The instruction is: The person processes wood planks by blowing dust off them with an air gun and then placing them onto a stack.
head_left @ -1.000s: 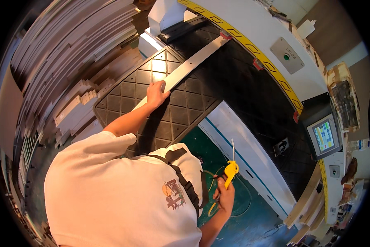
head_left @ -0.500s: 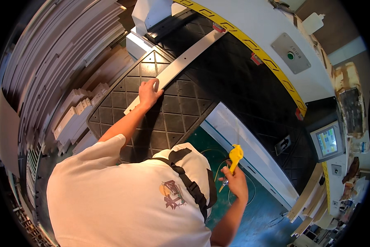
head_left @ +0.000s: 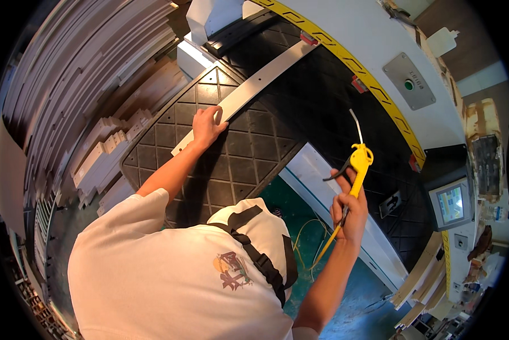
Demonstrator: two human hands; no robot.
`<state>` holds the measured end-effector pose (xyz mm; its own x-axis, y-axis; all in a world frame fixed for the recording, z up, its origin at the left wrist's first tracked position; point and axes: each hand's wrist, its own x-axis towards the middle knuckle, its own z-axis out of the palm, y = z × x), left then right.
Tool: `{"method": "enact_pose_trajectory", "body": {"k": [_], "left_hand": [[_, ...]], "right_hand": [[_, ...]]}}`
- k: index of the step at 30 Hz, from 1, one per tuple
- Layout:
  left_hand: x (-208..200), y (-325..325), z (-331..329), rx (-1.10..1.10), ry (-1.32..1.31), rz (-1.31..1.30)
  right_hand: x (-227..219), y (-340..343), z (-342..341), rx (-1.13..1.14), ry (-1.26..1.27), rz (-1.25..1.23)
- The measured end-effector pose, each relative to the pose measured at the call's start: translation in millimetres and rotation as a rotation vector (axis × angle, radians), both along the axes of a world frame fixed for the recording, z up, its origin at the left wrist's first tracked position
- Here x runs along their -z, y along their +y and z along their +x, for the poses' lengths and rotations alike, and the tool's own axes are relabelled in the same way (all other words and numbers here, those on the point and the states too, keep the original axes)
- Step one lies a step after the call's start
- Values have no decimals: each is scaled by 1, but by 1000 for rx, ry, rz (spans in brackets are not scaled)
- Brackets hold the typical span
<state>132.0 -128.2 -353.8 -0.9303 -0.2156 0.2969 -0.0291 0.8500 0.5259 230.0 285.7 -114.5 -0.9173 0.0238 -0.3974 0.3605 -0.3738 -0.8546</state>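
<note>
L hand (head_left: 207, 129) is pinching the white board (head_left: 240, 102), which is lying on the black surface (head_left: 243, 161). R hand (head_left: 351, 220) is gripping the yellow air gun (head_left: 359, 165) (it's pointing forward). Holding the board flat, w/ fingers clear of the air, is prob. best.

Pale shirt, black straps, bare hands

And here's the outfit: a cream-white T-shirt (head_left: 152, 272), short-sleeved, broad and softly creased! There's a print (head_left: 232, 271) on it, an orange disc against dark, reddish-brown shapes. Now a black strap (head_left: 246, 240), and yes, it carries a dark buckle (head_left: 262, 261)! More pale cloth (head_left: 268, 229) beyond, crossed by a black band (head_left: 243, 216). Left hand (head_left: 207, 127), right hand (head_left: 353, 215): no gloves, forearms uncovered!
</note>
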Motion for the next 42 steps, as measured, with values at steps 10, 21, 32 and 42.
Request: {"method": "enact_pose_trajectory", "body": {"k": [10, 21, 32, 42], "left_hand": [[4, 3, 0, -3, 9, 29], [0, 8, -1, 9, 4, 27], [-5, 8, 5, -15, -8, -2], [19, 19, -3, -72, 43, -146]], "right_hand": [[-43, -23, -49, 255, 208, 163], [-53, -9, -85, 309, 221, 217], [21, -7, 46, -41, -82, -49], [74, 26, 119, -217, -394, -471]]}}
